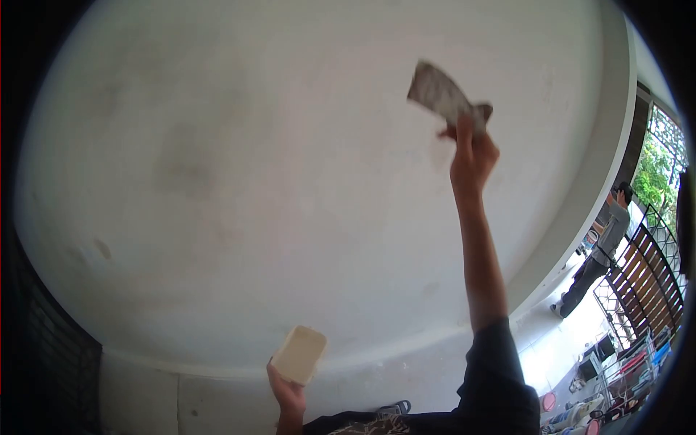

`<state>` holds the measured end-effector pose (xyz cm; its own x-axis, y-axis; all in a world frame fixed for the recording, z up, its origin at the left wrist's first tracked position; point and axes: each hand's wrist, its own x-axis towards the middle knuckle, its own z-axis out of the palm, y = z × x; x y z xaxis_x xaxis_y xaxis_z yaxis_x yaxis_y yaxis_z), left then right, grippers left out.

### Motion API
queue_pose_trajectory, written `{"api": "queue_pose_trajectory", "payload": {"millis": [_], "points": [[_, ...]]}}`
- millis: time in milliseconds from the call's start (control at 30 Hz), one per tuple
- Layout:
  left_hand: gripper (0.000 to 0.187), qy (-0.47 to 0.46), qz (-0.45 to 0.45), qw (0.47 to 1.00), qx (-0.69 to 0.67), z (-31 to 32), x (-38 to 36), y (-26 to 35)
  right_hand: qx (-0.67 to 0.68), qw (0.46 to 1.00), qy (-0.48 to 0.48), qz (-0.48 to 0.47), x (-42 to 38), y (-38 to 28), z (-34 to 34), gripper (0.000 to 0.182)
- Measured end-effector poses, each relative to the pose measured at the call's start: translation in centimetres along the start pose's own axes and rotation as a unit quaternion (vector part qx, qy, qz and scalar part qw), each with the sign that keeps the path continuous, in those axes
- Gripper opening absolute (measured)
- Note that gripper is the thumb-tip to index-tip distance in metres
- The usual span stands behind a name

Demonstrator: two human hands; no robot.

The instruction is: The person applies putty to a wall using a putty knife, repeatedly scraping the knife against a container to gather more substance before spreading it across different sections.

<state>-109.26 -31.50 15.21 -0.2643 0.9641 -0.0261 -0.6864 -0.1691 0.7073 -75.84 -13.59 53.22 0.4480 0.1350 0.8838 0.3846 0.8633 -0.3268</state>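
My right hand is raised high in front of the pale wall, arm stretched upward. Its fingers are closed on a grey, mottled flat sheet, slightly bent, with a darker corner sticking out beside the fingers; motion blurs it. Low in the view, my left hand grips a cream tub with rounded corners by its lower edge. The tub is tilted close to the wall's foot, and some of my left fingers are hidden behind it.
Dark smudges mark the wall. A sandal shows at the bottom edge. At right, a person stands past the wall's end near a slatted wooden gate. A rack with various items stands at lower right.
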Motion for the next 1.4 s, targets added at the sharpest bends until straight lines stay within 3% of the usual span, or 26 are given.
{"api": "queue_pose_trajectory", "payload": {"millis": [67, 167, 233, 267, 333, 367, 500, 767, 1067, 1133, 1200, 1400], "points": [[0.054, 0.005, 0.008, 1.000, 0.002, -0.6, -0.9, 0.6, -0.057, 0.992, 0.004, -0.113, 4.7, 0.6, 2.6, 0.032], [0.053, 0.035, 0.014, 0.999, 0.003, -1.3, -1.9, 1.2, -0.053, 0.992, 0.026, -0.115, 9.3, 0.6, 5.8, 0.028], [0.053, 0.064, 0.003, 0.998, -0.027, -2.1, -2.3, 1.3, -0.118, 0.968, 0.059, -0.212, 11.6, 1.9, 7.6, 0.019], [0.053, 0.067, 0.006, 0.997, -0.026, -2.4, -2.4, 1.3, -0.115, 0.969, 0.059, -0.210, 12.5, 2.5, 8.5, 0.019], [0.054, 0.076, 0.027, 0.997, -0.021, -2.9, -2.6, 1.5, -0.135, 0.912, 0.102, -0.375, 13.4, 2.5, 10.0, 0.013], [0.054, 0.079, 0.029, 0.996, -0.021, -3.3, -2.7, 1.5, -0.162, 0.915, 0.060, -0.365, 13.2, 2.7, 10.2, 0.023], [0.062, 0.091, 0.065, 0.994, 0.014, -4.6, -2.4, 1.9, -0.235, 0.894, -0.001, -0.380, 13.5, 4.2, 11.4, 0.036], [0.063, 0.083, 0.112, 0.986, 0.091, -5.1, -2.0, 2.3, -0.282, 0.870, -0.073, -0.399, 12.7, 5.1, 12.1, 0.037], [0.065, 0.102, 0.056, 0.993, 0.002, -5.3, -1.3, 2.1, -0.344, 0.855, -0.150, -0.357, 12.7, 6.2, 13.5, 0.034], [0.054, 0.093, 0.031, 0.995, -0.034, -3.8, -1.5, 2.7, -0.359, 0.851, -0.167, -0.345, 12.4, 6.3, 13.4, 0.033], [0.054, 0.080, 0.031, 0.996, -0.032, -4.0, -1.0, 2.3, -0.393, 0.828, -0.184, -0.355, 12.3, 6.4, 13.4, 0.033], [0.054, 0.065, 0.026, 0.997, -0.025, -3.6, -0.4, 1.7, -0.372, 0.825, -0.186, -0.383, 11.8, 6.1, 12.9, 0.033]]}}
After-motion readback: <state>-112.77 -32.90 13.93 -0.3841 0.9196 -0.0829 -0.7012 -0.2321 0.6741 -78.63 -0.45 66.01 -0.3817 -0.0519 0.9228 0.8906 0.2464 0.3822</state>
